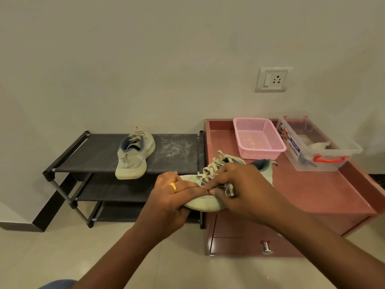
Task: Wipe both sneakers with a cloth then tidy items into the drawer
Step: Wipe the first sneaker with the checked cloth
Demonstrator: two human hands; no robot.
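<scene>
I see my left hand [174, 191] closed around the toe end of a pale green sneaker [205, 203], with the thumb on top and the fingers curled under the sole. There is a gold ring [173, 187] on one finger. My right hand [239, 184] lies over the middle of the same sneaker, its fingers bent and pinching a small checked cloth [230, 189] against the upper. The two hands are touching each other at the fingertips. The sneaker is held in the air, above the gap between the shoe rack and the cabinet, and its loose laces [216, 163] stick up behind my right hand.

The second sneaker [134, 155] stands on the top shelf of the black shoe rack [87, 153], heel toward me. The shelf beside it shows white dusty marks.

On the top of the reddish cabinet [312, 190] there is a pink plastic basket [258, 138]; I see nothing in it. Just beside it stands a clear plastic box [318, 147] with an orange handle, and something white lies inside. I cannot tell what it is.

The drawer [239, 245] in the front of the cabinet is shut, with a metal knob [266, 247]. A wall socket [273, 79] is above the cabinet.
</scene>
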